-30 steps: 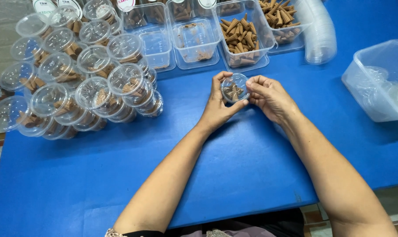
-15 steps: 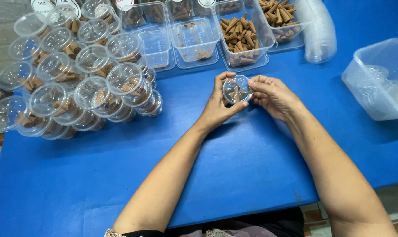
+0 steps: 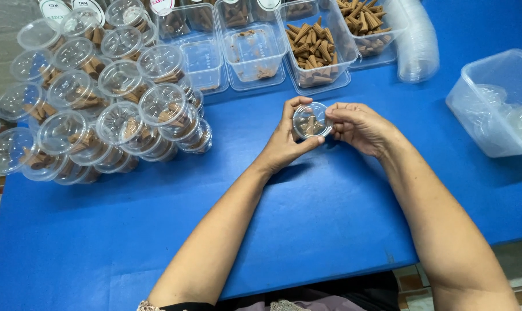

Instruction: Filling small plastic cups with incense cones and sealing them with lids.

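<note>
Overhead, the left hand (image 3: pixel 284 147) and right hand (image 3: pixel 361 128) together pinch a small round clear plastic cup with a lid (image 3: pixel 311 121), brown cones inside, held just above the blue table (image 3: pixel 307 219). Thumbs and fingertips press its rim from both sides. Stacked lidded cups (image 3: pixel 99 109) lie well to the left; rectangular clear tubs of brown cones (image 3: pixel 315 49) sit beyond.

Small clear lidded plastic cup (image 3: pixel 311 120), round, brown incense cones inside; tilted lid-up toward camera, held off blue table between both hands.
</note>
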